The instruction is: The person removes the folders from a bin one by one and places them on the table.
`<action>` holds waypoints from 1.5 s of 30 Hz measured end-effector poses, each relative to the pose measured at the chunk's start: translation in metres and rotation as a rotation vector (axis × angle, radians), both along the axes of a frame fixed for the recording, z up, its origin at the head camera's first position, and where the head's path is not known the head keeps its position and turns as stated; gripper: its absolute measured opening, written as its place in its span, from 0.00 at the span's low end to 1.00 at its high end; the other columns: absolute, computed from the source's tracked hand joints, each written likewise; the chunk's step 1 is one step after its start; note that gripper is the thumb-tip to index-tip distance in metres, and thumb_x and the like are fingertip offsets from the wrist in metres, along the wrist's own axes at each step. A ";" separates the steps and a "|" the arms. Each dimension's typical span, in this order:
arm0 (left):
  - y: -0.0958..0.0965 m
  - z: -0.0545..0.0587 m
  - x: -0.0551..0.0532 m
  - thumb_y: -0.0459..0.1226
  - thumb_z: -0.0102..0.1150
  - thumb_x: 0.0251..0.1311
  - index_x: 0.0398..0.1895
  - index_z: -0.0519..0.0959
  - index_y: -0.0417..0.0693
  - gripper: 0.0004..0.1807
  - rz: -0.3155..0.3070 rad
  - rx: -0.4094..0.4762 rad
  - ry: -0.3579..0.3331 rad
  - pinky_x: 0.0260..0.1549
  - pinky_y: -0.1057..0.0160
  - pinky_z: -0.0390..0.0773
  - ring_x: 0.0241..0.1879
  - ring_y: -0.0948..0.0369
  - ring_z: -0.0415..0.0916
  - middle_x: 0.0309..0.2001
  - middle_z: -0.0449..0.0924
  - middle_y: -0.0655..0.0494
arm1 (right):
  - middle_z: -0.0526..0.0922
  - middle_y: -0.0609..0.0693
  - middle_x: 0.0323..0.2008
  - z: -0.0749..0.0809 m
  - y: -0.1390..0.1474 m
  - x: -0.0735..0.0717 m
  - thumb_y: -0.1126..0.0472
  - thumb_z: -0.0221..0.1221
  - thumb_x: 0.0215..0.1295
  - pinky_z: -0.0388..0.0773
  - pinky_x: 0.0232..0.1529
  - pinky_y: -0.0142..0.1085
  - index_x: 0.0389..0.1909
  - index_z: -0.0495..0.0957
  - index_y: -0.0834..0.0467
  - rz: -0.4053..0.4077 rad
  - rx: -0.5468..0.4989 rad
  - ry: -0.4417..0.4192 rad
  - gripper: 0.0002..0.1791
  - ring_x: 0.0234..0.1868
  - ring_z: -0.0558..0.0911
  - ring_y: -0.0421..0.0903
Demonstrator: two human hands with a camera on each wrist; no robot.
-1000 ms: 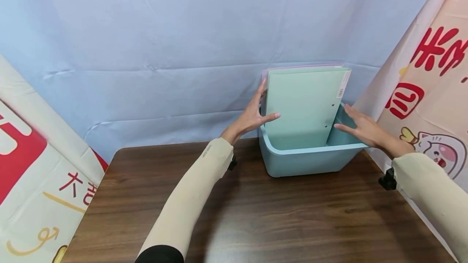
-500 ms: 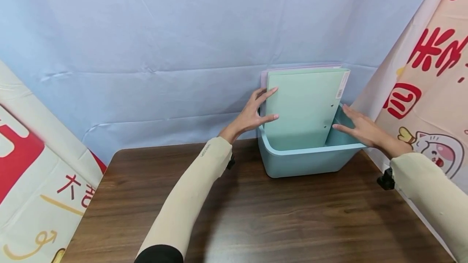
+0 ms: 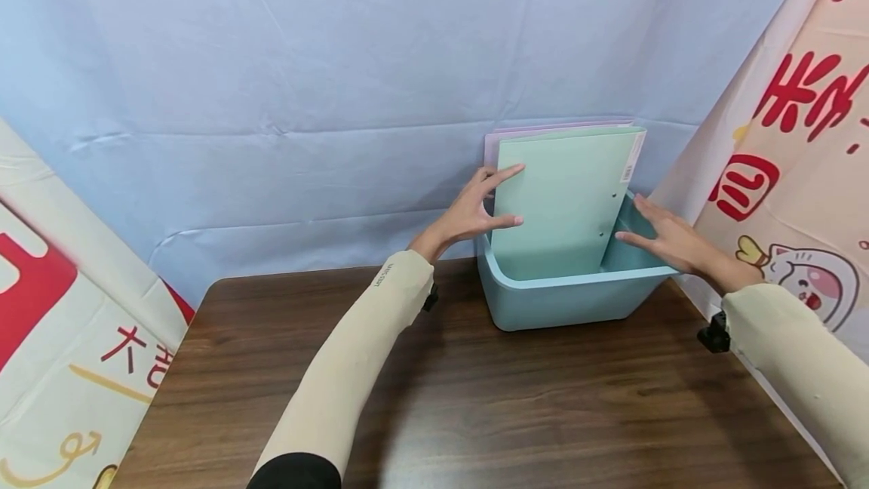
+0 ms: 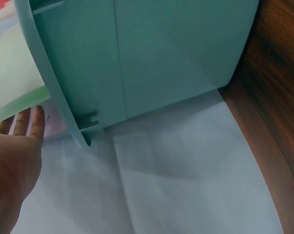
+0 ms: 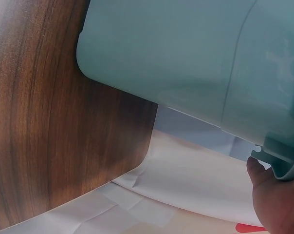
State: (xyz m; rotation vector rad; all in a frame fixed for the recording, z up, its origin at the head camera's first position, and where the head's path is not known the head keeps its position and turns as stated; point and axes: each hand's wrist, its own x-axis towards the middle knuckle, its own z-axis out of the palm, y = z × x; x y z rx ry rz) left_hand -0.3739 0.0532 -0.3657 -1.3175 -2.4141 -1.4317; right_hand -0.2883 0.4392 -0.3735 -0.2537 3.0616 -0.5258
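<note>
A light-blue plastic storage bin (image 3: 570,304) stands on the brown table, towards the back right. Upright inside it leans a mint-green file folder (image 3: 563,202), with a label at its upper right. Behind that shows the edge of a lilac folder (image 3: 490,149). My left hand (image 3: 468,210) is at the green folder's left edge, thumb and index finger extended before its front face. In the left wrist view, the other fingertips (image 4: 37,119) meet that edge. My right hand (image 3: 672,240) lies over the bin's right rim, fingers spread; one fingertip (image 5: 256,168) shows beside the rim outside.
The wooden table (image 3: 516,406) reaches towards me in front of the bin. A pale-blue cloth (image 3: 305,96) hangs directly behind the table. Printed banners hang on the right (image 3: 801,172) and on the left (image 3: 81,323).
My left index finger has come from the folder's edge round to before its front face, and the hand sits slightly lower. The right hand, folders and bin show little movement.
</note>
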 end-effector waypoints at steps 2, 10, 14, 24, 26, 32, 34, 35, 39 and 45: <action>0.002 0.000 0.000 0.54 0.70 0.53 0.72 0.53 0.87 0.46 -0.015 -0.001 0.009 0.59 0.44 0.68 0.56 0.65 0.61 0.61 0.60 0.62 | 0.35 0.65 0.77 0.000 -0.001 0.000 0.36 0.50 0.69 0.39 0.65 0.72 0.77 0.31 0.58 0.000 0.006 0.003 0.52 0.75 0.40 0.69; 0.006 0.008 0.003 0.52 0.70 0.53 0.72 0.56 0.85 0.45 -0.015 -0.036 0.037 0.63 0.49 0.65 0.67 0.66 0.55 0.68 0.60 0.69 | 0.36 0.66 0.76 -0.001 -0.004 -0.003 0.36 0.51 0.69 0.41 0.63 0.73 0.77 0.31 0.58 0.001 0.004 0.021 0.53 0.74 0.42 0.70; 0.009 0.014 0.001 0.50 0.70 0.55 0.72 0.58 0.80 0.44 -0.037 -0.050 0.065 0.69 0.51 0.57 0.73 0.71 0.42 0.71 0.53 0.83 | 0.37 0.66 0.76 -0.001 -0.004 -0.004 0.37 0.52 0.68 0.42 0.64 0.73 0.77 0.31 0.58 0.005 -0.003 0.033 0.53 0.74 0.42 0.70; 0.016 0.012 -0.007 0.40 0.70 0.56 0.74 0.61 0.67 0.43 -0.095 -0.010 0.043 0.66 0.70 0.58 0.69 0.80 0.51 0.71 0.59 0.77 | 0.36 0.65 0.77 -0.002 -0.006 -0.006 0.35 0.51 0.68 0.43 0.63 0.73 0.77 0.31 0.58 0.009 0.005 0.006 0.54 0.74 0.43 0.70; 0.017 0.011 -0.008 0.38 0.70 0.56 0.73 0.62 0.67 0.42 -0.087 -0.001 0.050 0.64 0.72 0.61 0.68 0.79 0.53 0.71 0.60 0.76 | 0.36 0.65 0.77 -0.001 -0.007 -0.006 0.35 0.51 0.67 0.43 0.63 0.74 0.77 0.31 0.57 0.007 0.006 0.002 0.54 0.74 0.42 0.70; 0.019 0.013 -0.007 0.31 0.68 0.56 0.73 0.62 0.67 0.43 -0.083 0.006 0.052 0.52 0.73 0.69 0.64 0.79 0.59 0.71 0.60 0.74 | 0.37 0.64 0.77 0.000 -0.004 -0.004 0.38 0.53 0.69 0.44 0.66 0.70 0.77 0.33 0.59 0.027 0.000 0.031 0.53 0.74 0.43 0.69; 0.020 0.017 -0.002 0.29 0.67 0.57 0.74 0.61 0.66 0.44 -0.080 -0.008 0.030 0.47 0.72 0.71 0.54 0.74 0.68 0.71 0.59 0.75 | 0.37 0.64 0.77 0.001 -0.003 -0.003 0.38 0.53 0.69 0.45 0.66 0.70 0.77 0.33 0.60 0.032 -0.001 0.034 0.53 0.74 0.44 0.69; 0.021 0.017 -0.002 0.29 0.67 0.57 0.74 0.60 0.67 0.44 -0.081 -0.014 0.022 0.46 0.72 0.71 0.53 0.74 0.68 0.72 0.58 0.77 | 0.37 0.64 0.77 0.001 -0.003 -0.002 0.38 0.53 0.69 0.45 0.65 0.70 0.77 0.33 0.59 0.028 0.000 0.027 0.53 0.74 0.44 0.69; 0.026 0.016 -0.001 0.29 0.66 0.58 0.74 0.58 0.71 0.45 -0.065 -0.034 0.021 0.41 0.72 0.71 0.40 0.69 0.70 0.71 0.56 0.80 | 0.36 0.63 0.77 0.000 0.000 -0.002 0.37 0.53 0.68 0.44 0.64 0.72 0.77 0.32 0.58 0.017 0.007 0.016 0.53 0.74 0.43 0.70; 0.031 0.012 -0.004 0.30 0.67 0.58 0.72 0.60 0.76 0.45 -0.026 -0.017 0.030 0.42 0.73 0.72 0.37 0.74 0.70 0.70 0.57 0.83 | 0.36 0.64 0.77 -0.001 0.002 -0.002 0.38 0.52 0.69 0.44 0.64 0.72 0.77 0.32 0.58 0.013 0.017 0.020 0.52 0.74 0.43 0.70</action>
